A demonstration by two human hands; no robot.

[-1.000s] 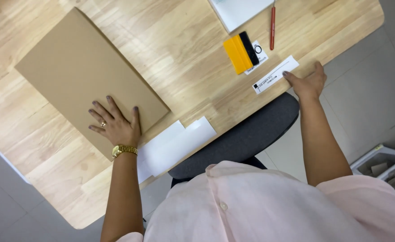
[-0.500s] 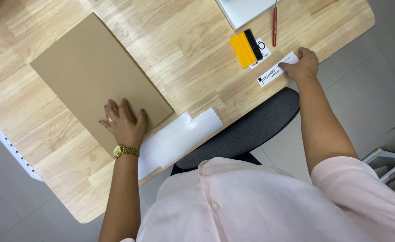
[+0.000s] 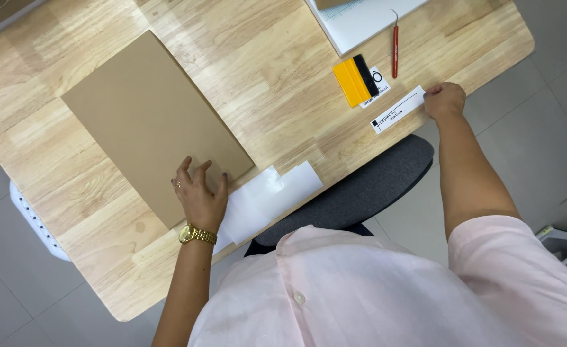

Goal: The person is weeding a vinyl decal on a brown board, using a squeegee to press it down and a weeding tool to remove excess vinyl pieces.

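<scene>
Left hand on board corner, right hand pinching label strip end

- The pale wooden plank worktop shows light honey-coloured strips with darker grain streaks.
- The flat rectangular tan board is plain brown, with no pattern.
- The small white paper strip carries black print.
- The yellow plastic squeegee has a black band along one edge.
- The thin pen-like tool is red.
- The glossy white sheets at the worktop's near edge are plain.
- The wristwatch is gold.
- The shirt is pale pink.
- The chair seat is dark grey.
</scene>
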